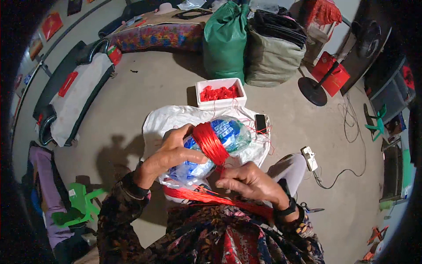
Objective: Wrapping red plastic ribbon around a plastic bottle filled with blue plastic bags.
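Note:
In front of me is a clear plastic bag packed with blue-and-white contents. A thick band of red cord circles its middle. My left hand grips the bag on its left side, thumb across the top and fingers behind. Just below the band, my right hand is closed in a pinch on red cord. More red strands lie across my lap beneath both hands. What the fingertips of the left hand touch at the far side is hidden.
A white sheet spreads under the bag, with a black phone on its right. Beyond stands a white box of red cord. Scissors lie by my right wrist. A power strip with cable sits on the floor, right.

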Demonstrator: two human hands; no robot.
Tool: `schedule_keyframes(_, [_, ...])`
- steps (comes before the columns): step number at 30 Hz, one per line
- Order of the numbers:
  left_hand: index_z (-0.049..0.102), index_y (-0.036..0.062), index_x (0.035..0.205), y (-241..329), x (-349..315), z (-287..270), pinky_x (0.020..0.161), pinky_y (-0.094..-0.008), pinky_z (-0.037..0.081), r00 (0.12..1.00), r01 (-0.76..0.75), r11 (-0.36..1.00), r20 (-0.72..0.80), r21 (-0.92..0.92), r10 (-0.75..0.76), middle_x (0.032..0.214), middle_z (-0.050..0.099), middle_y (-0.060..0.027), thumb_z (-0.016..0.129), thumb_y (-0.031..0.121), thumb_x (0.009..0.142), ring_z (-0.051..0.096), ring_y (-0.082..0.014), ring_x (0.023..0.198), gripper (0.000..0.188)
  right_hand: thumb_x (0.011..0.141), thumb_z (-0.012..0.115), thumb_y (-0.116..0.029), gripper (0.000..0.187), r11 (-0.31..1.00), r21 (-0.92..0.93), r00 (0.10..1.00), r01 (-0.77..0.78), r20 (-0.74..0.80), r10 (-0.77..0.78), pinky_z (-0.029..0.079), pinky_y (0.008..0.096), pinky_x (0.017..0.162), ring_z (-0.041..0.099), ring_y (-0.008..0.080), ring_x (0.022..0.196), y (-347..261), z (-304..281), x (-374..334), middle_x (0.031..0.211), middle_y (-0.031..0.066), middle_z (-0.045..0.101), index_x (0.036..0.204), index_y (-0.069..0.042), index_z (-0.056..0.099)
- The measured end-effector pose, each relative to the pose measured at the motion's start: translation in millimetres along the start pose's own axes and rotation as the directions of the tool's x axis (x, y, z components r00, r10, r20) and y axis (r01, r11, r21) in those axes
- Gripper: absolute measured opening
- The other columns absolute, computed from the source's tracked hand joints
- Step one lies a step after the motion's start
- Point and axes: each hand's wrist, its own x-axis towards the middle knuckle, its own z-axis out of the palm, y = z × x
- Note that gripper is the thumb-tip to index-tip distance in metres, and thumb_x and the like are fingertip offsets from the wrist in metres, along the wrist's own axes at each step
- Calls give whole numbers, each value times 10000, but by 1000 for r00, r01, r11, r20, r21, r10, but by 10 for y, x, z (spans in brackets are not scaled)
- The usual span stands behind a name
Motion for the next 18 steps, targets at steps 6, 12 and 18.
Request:
schedule_keyframes(6, [557,1,1227,-64,1,-58,946,-352,442,1000,21,969,-22,247,-16,1110,654,-156,795,226,602,607,-244,1024,706,975,584,-199,228,995,-101,997,11,-72,-18,466,323,556,640,207,599,-107,-2,-46,692,124,638,914,9,656])
schedule_keyframes(12, [540,10,1232,-165,57,-24,922,-384,456,997,63,958,-69,279,-46,1086,637,-192,799,312,578,616,-293,1016,765,958,600,-202,204,975,-220,998,20,-51,-32,492,361,567,665,285,633,-190,-41,-173,750,147,669,906,-14,660])
schedule_keyframes(18, [515,10,1260,-260,85,227,933,-391,463,996,-60,901,88,430,24,1106,636,-188,790,284,591,617,-299,1033,773,919,628,-145,133,913,-365,982,180,112,-149,520,381,663,675,323,770,-488,-298,-147,837,145,684,958,-35,693])
